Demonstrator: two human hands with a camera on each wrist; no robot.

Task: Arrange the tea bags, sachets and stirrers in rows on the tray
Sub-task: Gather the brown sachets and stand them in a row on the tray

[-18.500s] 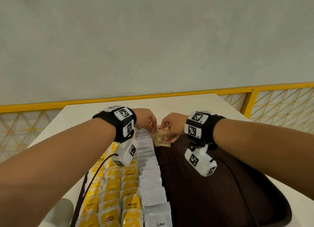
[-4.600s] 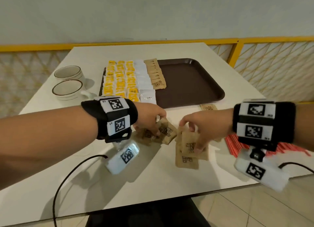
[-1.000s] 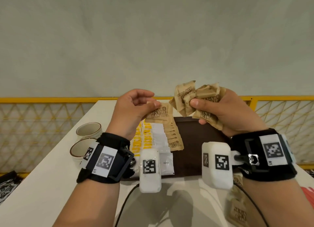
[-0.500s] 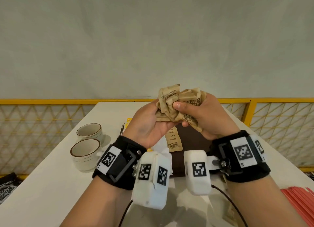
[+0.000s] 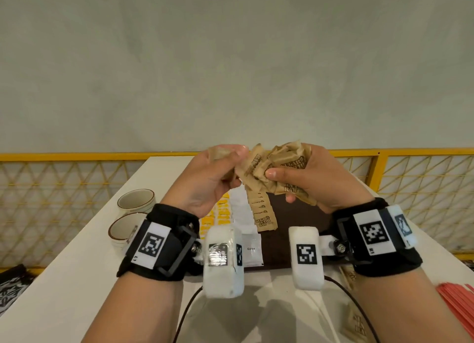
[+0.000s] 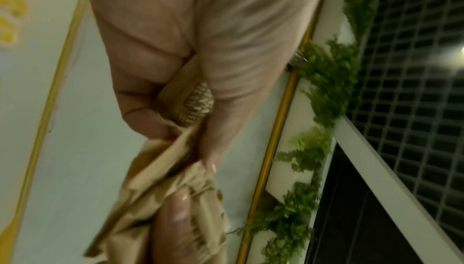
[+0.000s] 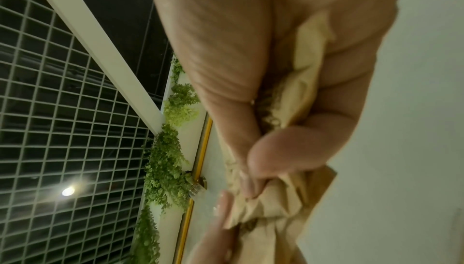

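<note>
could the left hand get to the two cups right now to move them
Probably not yet. The path to the cups on the table's left side looks free, but the left hand pinches a brown sachet beside the bunch in the right hand, so its grip is taken.

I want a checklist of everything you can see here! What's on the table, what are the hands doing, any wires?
Surface: white table, brown tray on it.
Job's things: yellow tea bags, white sachets and brown sugar sachets in rows on the tray; red stirrers on the table.
Clutter: two cups.
Hands: left hand and right hand both grip a bunch of brown sachets.
Cables: black wrist cables.
Surroundings: yellow railing, grey wall.
</note>
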